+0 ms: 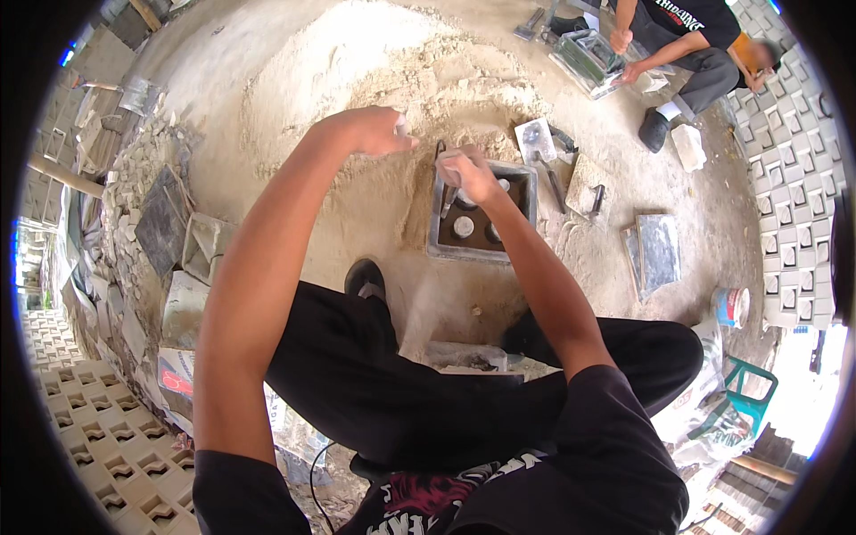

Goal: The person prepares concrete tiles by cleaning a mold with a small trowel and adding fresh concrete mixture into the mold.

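My left hand (383, 132) hovers over the edge of the pale sand heap (383, 71), its dusty fingers bent and apart, with nothing visible in them. To its right, my right hand (467, 171) is closed above the far left part of a grey rectangular mould (434, 223). A thin, light-coloured piece shows beneath its fingers, but what they grip is unclear. Inside the mould, round pale-topped cores (463, 228) stand in a dark bed. My right forearm hides part of the mould's right side.
Right of the mould lie a trowel (551, 183) and a float with a dark handle (597, 198). Flat grey plates (655, 254) rest farther right. A co-worker (682, 53) handles another mould (588, 61) at the far right. Rubble (134, 201) and stacked blocks (794, 205) line the sides.
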Demonstrator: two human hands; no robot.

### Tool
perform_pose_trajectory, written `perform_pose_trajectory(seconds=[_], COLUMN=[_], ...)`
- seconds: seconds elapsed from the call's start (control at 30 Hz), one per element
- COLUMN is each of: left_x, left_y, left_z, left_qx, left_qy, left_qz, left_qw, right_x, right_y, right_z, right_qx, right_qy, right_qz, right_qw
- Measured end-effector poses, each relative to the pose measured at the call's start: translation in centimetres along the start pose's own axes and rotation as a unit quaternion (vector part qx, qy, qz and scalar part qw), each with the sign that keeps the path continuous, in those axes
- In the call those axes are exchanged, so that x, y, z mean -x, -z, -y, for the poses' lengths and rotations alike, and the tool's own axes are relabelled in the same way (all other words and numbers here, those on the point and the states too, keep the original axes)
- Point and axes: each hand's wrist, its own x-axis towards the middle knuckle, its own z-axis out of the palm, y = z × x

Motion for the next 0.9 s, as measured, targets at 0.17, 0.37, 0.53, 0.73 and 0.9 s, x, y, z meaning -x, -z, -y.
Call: perform_pose_trajectory(seconds=[0.17, 0.37, 0.53, 0.73, 0.9], left_x=[-0.9, -1.4, -1.1, -1.7, -2.5], left_y=[-0.2, -0.8, -1.0, -1.3, -1.1], left_z=[-0.5, -0.3, -0.3, -0.6, -0.8], left_qx=[-0.019, -0.024, 0.018, -0.024, -0.026], left_qy=[-0.033, -0.017, 0.021, -0.014, -0.021], left_qz=[-0.01, 0.031, 0.06, 0.041, 0.049], left_qw=[0.999, 0.999, 0.998, 0.999, 0.998], right_x=[-0.2, 2.1, 4.2, 4.6, 6.0], right_y=[-0.9, -4.9, -7.7, -6.6, -6.4], right_z=[-2.6, 0.5, 2.4, 1.8, -0.1], right_qx=[0.042, 0.13, 0.128, 0.136, 0.219], right_qy=[-0.046, 0.03, -0.054, -0.042, -0.025], right_qz=[-0.3, -0.251, -0.243, -0.262, -0.264], right_qw=[0.952, 0.959, 0.96, 0.955, 0.939])
